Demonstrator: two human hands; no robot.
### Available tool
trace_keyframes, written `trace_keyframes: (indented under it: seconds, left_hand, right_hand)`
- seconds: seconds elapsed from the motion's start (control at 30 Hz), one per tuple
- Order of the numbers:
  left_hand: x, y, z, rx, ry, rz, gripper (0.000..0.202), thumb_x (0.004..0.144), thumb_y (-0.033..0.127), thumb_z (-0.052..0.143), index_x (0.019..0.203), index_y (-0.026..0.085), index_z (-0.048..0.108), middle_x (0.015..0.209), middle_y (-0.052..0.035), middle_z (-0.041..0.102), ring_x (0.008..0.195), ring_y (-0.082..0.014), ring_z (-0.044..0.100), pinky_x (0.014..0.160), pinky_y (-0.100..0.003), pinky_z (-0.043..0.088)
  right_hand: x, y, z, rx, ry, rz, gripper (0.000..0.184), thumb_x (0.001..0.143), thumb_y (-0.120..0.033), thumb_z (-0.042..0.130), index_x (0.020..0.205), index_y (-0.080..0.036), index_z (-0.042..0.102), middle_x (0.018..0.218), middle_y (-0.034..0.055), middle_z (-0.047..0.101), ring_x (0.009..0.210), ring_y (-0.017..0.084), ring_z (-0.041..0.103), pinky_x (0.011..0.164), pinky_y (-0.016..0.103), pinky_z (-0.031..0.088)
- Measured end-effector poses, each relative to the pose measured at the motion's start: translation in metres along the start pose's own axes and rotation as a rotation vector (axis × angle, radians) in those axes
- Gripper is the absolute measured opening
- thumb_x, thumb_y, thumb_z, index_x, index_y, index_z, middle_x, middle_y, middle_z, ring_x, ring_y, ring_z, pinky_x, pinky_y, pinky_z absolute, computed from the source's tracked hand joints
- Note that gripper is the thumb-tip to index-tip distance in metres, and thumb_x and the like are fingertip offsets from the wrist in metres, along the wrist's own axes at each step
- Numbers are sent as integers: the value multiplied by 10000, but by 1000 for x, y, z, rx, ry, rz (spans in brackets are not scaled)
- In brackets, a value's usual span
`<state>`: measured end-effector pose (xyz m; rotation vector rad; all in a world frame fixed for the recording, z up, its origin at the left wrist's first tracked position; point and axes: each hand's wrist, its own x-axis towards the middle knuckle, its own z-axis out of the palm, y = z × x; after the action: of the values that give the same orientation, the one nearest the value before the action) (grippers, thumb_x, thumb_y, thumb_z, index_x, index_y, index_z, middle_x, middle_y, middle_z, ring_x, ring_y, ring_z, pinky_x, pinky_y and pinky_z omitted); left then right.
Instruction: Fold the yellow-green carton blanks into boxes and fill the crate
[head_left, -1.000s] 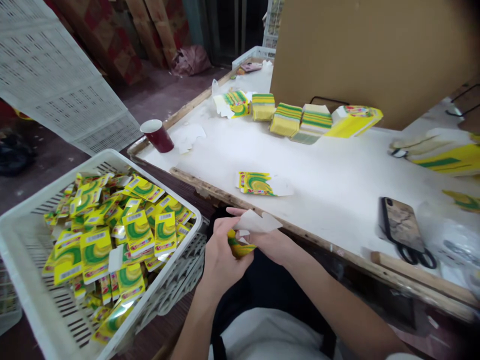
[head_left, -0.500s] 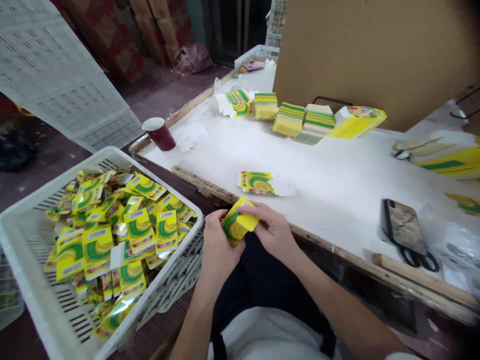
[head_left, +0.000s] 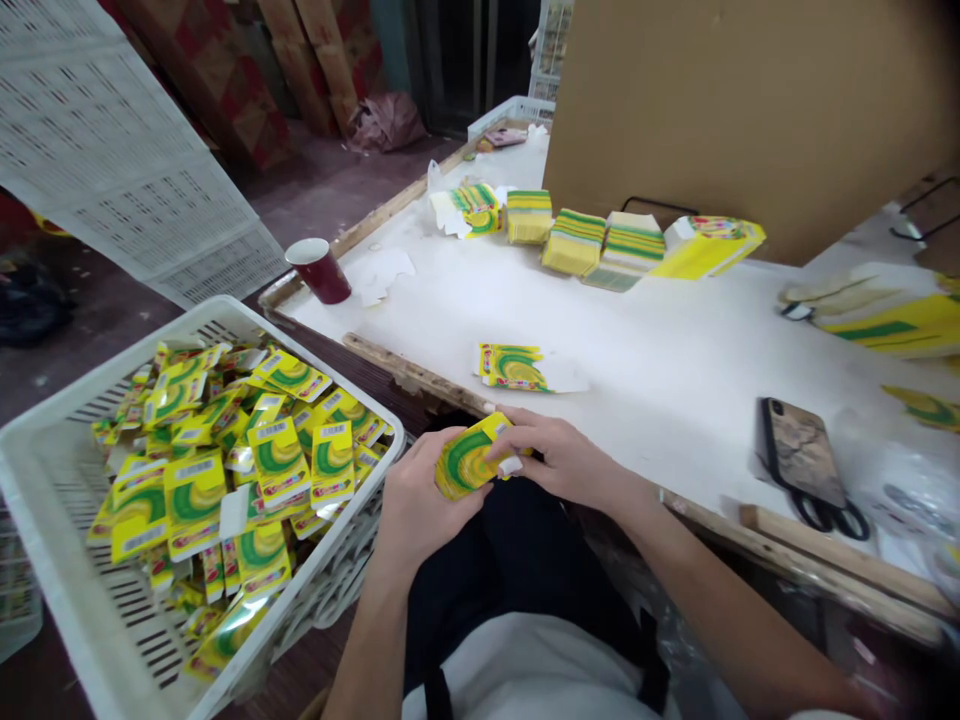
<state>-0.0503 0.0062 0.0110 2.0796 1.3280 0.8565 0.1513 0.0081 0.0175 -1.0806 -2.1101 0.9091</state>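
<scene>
Both hands hold one small yellow and green carton (head_left: 466, 459) over my lap, just below the table's front edge. My left hand (head_left: 415, 503) cups it from the left and beneath, fingers curled round it. My right hand (head_left: 559, 462) presses on its right end with bent fingers. A flat carton blank (head_left: 517, 366) of the same print lies on the white table (head_left: 675, 340) just beyond the hands. To my left a white slotted crate (head_left: 90, 590) holds several folded cartons of the same kind.
Stacks of flat blanks (head_left: 600, 240) line the far side of the table before a brown cardboard sheet (head_left: 742, 110). A dark red cup (head_left: 322, 270) stands at the table's left corner. A phone (head_left: 801, 452) and black scissors (head_left: 825, 512) lie at right.
A second ago the carton was half folded with a white flap sticking up. Both hands have since closed it into a box and turned it, the right hand now pressing its end.
</scene>
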Motion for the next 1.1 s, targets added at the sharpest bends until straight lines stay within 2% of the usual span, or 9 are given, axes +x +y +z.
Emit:
trace_keyframes:
  seconds: [0.13,0.2,0.33,0.5,0.67,0.77,0.97,1.03,1.1]
  left_hand:
    - [3,0,1,-98,21,-4,471,662,291,705,1093,194,541,1040,-54,636,917,-188,609,805,-305,492]
    - [3,-1,2,-140,-1,-37,484,650,302,718,1090,192,549,1016,-55,643,881,-188,616,780,-306,501]
    - [0,-3,3,-183,-56,-97,470,645,311,726,1073,194,571,971,-42,654,819,-174,621,741,-297,508]
    - [-3,0,5,-182,-79,-79,485,627,296,740,1074,201,575,978,-33,654,831,-170,615,760,-297,501]
    - [-1,0,3,-152,-29,-47,474,665,296,706,1099,192,543,1013,-47,640,872,-177,611,781,-302,498]
    - [-3,0,5,-141,-44,-55,481,673,323,700,1102,183,537,1014,-58,639,876,-187,614,770,-309,504]
    - [-7,-6,14,-168,-80,-166,509,651,326,723,1104,175,547,1006,-63,641,866,-195,611,784,-336,504]
    - [-3,-18,3,-205,-17,-226,508,636,322,742,1089,180,561,998,-61,642,866,-196,608,789,-337,502]
    - [3,-35,-25,-266,246,-290,511,632,343,755,1080,188,564,985,-52,639,867,-189,606,797,-330,499]
  right_hand:
    - [-3,1,12,-58,62,-30,423,815,-161,545,1236,-198,539,1426,158,348,1346,266,294,1032,443,356]
    - [-4,1,12,-76,12,-40,444,820,-139,518,1258,-209,530,1452,155,303,1339,265,310,1030,441,359]
    - [-3,2,-1,-57,-24,-50,424,813,-46,439,1152,-232,611,1406,112,386,1286,225,399,994,391,405]
    - [-2,2,-9,40,-115,-75,270,814,-160,562,1060,-222,655,1278,92,510,1266,226,420,983,354,407]
    - [-5,2,15,150,179,-1,465,787,-205,602,1237,-214,485,1292,108,489,1313,252,339,1063,452,304]
    - [-5,1,24,207,165,-10,620,800,-249,604,1358,-202,338,1388,126,385,1328,250,305,1093,453,255]
    - [0,1,33,211,228,33,615,782,-218,600,1342,-191,347,1340,127,436,1245,236,416,1058,441,327]
    - [2,11,29,242,220,73,709,755,-260,646,1372,-195,303,1382,136,397,1215,236,459,1038,443,362]
    - [7,28,14,253,251,160,643,769,-280,633,1343,-201,355,1318,121,475,1093,208,560,971,414,441]
